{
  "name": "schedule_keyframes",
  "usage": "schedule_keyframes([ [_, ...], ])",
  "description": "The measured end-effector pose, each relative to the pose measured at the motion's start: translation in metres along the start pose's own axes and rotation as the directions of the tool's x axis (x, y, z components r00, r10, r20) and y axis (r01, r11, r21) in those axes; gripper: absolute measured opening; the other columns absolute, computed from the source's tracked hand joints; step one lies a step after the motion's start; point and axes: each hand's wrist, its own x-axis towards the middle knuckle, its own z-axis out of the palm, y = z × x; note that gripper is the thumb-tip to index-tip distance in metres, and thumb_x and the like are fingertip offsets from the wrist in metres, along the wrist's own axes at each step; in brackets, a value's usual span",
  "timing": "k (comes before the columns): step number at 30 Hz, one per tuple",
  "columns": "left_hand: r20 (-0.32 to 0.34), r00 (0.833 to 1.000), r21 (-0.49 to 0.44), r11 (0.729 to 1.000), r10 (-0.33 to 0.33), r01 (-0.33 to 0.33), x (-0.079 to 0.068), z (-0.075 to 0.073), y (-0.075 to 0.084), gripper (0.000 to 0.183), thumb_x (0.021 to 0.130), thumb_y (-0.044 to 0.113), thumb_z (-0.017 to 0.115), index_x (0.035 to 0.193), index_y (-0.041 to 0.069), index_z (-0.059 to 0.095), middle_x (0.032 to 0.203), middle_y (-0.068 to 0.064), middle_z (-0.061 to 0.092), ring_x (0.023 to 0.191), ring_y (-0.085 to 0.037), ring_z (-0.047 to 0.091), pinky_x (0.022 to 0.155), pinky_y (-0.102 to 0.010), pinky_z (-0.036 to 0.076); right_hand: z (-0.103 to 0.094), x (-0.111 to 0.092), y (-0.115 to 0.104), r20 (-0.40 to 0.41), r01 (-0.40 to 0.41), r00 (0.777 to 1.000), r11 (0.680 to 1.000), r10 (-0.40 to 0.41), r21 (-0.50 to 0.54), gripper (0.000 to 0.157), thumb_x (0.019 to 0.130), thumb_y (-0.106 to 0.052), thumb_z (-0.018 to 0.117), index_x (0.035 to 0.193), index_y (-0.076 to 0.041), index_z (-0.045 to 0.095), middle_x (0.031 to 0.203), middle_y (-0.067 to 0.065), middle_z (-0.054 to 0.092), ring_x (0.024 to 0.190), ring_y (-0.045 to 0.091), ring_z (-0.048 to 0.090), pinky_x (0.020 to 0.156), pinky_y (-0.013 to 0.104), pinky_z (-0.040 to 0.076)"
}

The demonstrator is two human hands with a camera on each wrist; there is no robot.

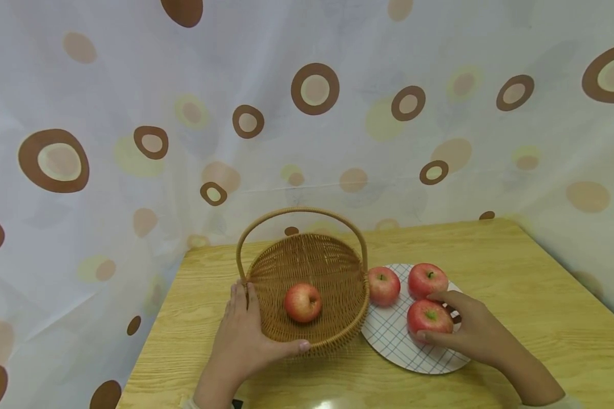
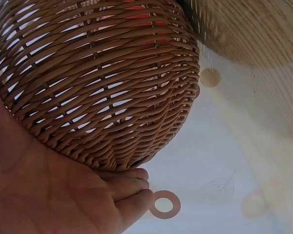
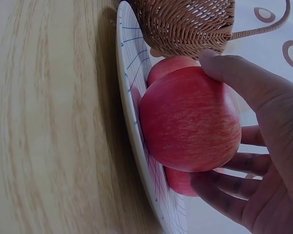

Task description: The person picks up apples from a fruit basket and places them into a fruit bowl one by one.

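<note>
A wicker basket [image 1: 332,255] with a tall arched handle holds one red apple [image 1: 303,303]. My left hand [image 1: 248,335] rests against the basket's near left side, fingers straight and thumb along the front rim; in the left wrist view the palm lies against the weave. On a round plate [image 1: 389,341] with a blue grid stand three red apples. My right hand [image 1: 473,326] grips the nearest apple [image 3: 190,119] between thumb and fingers, low over the plate. Another apple [image 1: 427,280] is just behind it, and a third [image 1: 384,286] stands by the basket.
Both basket and plate stand on a wood-grain table [image 1: 491,255], the plate close against the basket's right side. A white curtain [image 1: 266,159] with brown and yellow circles hangs behind the table and along its sides.
</note>
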Motion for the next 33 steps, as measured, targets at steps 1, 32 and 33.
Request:
schedule_keyframes([
  [1,-0.004,1.0,0.001,1.0,0.002,-0.002,0.0,0.0,0.0,0.166,0.057,0.106,0.061,0.167,-0.006,0.008,0.175,-0.028,-0.01,0.164,-0.043,-0.006,0.131,-0.061,0.019,0.0,0.0,0.0,0.0,-0.005,1.0,1.0,0.005,-0.003,0.073,0.077,-0.049,0.095,0.132,-0.009,0.069,0.121,0.003,0.074,0.094,0.01,0.068,0.075,0.024,0.06],
  [32,-0.008,1.0,-0.007,1.0,-0.005,0.005,0.0,0.001,-0.001,0.166,0.057,0.104,0.065,0.167,-0.006,0.007,0.175,-0.029,-0.009,0.164,-0.042,-0.006,0.131,-0.061,0.018,-0.006,0.001,-0.011,-0.057,0.029,0.998,0.992,-0.036,-0.121,0.067,0.08,-0.052,0.092,0.131,-0.014,0.072,0.133,0.006,0.072,0.124,0.035,0.066,0.095,0.059,0.058],
  [33,-0.009,1.0,-0.01,1.0,-0.006,0.006,0.0,0.002,-0.001,0.166,0.057,0.103,0.066,0.167,-0.005,0.006,0.174,-0.029,-0.01,0.164,-0.042,-0.007,0.131,-0.061,0.018,-0.006,0.001,-0.013,-0.061,0.033,0.997,0.992,-0.041,-0.124,0.066,0.08,-0.052,0.092,0.13,-0.014,0.072,0.132,0.006,0.072,0.125,0.035,0.066,0.095,0.061,0.057],
])
